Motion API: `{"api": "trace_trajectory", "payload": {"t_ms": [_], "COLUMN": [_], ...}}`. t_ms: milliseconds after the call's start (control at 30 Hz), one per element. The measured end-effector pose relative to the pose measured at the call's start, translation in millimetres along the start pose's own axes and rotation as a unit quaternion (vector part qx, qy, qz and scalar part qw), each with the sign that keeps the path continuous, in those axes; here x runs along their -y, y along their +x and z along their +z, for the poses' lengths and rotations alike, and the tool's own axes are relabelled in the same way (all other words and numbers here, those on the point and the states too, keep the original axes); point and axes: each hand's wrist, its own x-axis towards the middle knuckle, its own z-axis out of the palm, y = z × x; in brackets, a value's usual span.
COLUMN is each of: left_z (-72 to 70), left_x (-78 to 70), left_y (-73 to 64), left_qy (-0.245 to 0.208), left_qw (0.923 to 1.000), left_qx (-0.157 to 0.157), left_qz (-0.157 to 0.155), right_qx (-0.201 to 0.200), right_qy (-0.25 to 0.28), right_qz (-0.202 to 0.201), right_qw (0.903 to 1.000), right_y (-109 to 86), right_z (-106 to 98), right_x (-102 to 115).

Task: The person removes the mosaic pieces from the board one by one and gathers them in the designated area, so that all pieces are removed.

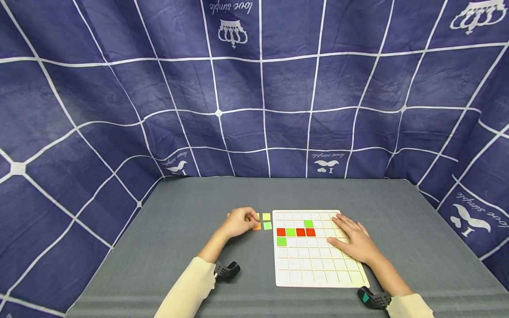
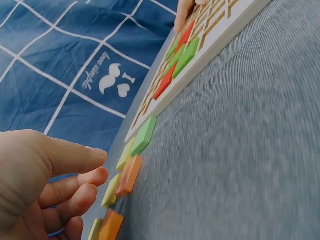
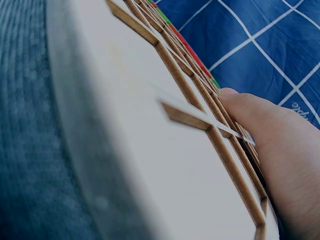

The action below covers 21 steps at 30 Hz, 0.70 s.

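On my feed the left hand is loosely bent, its thumb drawn toward the fingers with a gap left between – I see nothing grasped there, and I cannot tell whether the fingertips touch a tile. Taking twelve as straight away from the wearer in the head view, I have an orange tile just at those fingertips, on their five o'clock side, and a pale green tile next to it at three. A yellow tile lies at the pale green one's twelve; in my left wrist view a second yellow tile shows just past the fingers, and a second orange tile at seven o'clock from the first. The white board lies past these, between three and four o'clock from the left hand. Over its three o'clock edge I have the right hand, released and spread, thumb and fingers resting on the grid. At nine from that hand, a row on the board carries three red tiles and one of the bright green tiles – another sits at twelve from the rightmost red, a third at six from the leftmost.
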Motion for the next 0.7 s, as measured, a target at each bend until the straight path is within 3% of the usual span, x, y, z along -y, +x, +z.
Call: {"api": "trace_trajectory", "payload": {"t_ms": [700], "left_z": [16.4], "left_x": [-22.2], "left_y": [15.2], "left_qy": [-0.01], "left_qw": [0.9997], "left_qx": [0.023], "left_qz": [0.006], "right_qx": [-0.001], "right_qy": [0.0], "right_qz": [0.002], "right_qw": [1.0], "right_y": [-0.1], "right_z": [1], "right_x": [-1]}}
